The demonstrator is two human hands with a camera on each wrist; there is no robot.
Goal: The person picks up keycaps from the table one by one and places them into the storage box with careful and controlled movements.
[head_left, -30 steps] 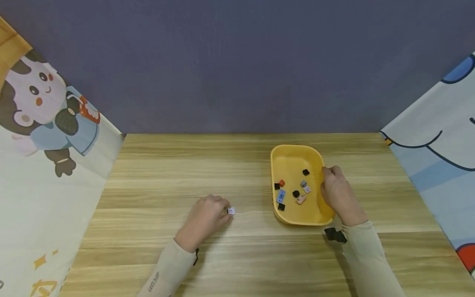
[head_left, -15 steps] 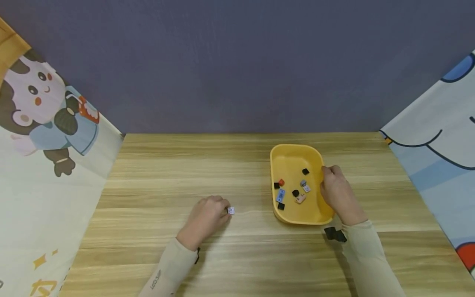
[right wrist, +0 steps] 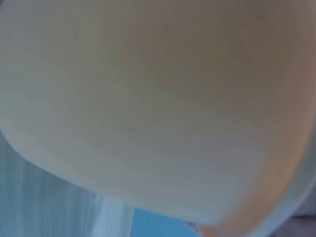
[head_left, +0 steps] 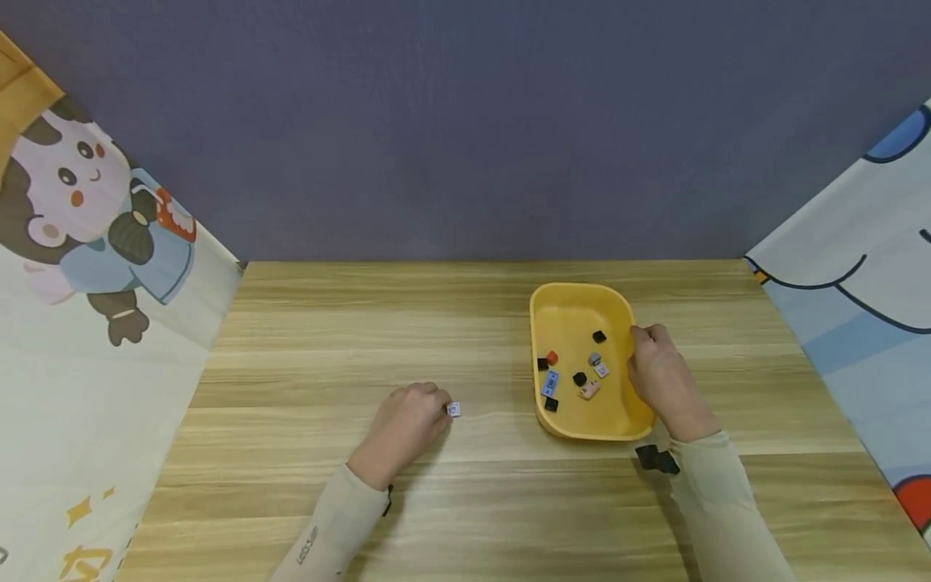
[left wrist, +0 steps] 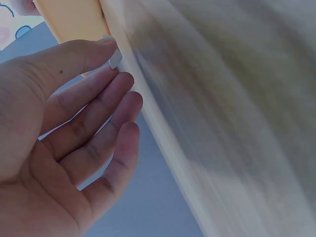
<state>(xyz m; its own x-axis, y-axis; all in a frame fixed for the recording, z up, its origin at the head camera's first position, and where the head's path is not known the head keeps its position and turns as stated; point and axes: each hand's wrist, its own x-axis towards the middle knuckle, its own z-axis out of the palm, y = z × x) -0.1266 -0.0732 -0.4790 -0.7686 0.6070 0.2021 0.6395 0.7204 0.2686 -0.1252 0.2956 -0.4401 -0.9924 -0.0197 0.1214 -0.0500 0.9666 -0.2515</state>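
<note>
Between thumb and forefinger, my left hand (head_left: 403,428) pinches a small white square tile (head_left: 454,410) with a dark printed mark, low over the wooden table. The left wrist view shows the tile (left wrist: 115,58) at the tips of thumb and forefinger, the other fingers loosely bent. To the right, my right hand (head_left: 665,380) grips the right rim of a yellow plastic bin (head_left: 575,315). Inside the bin lie several small pieces: a blue rectangular one (head_left: 550,384), a red one (head_left: 552,357), a peach one (head_left: 589,390), a white one (head_left: 600,370), a grey one and black ones.
The wood-grain table (head_left: 349,323) runs back to a dark blue-grey wall (head_left: 465,137). Cartoon-printed panels flank it on the left (head_left: 94,364) and right (head_left: 873,339). A blurred pale surface fills most of the right wrist view.
The white tile has turned slightly in my left fingertips and shifted a little away from me. My right hand and the bin have stayed put.
</note>
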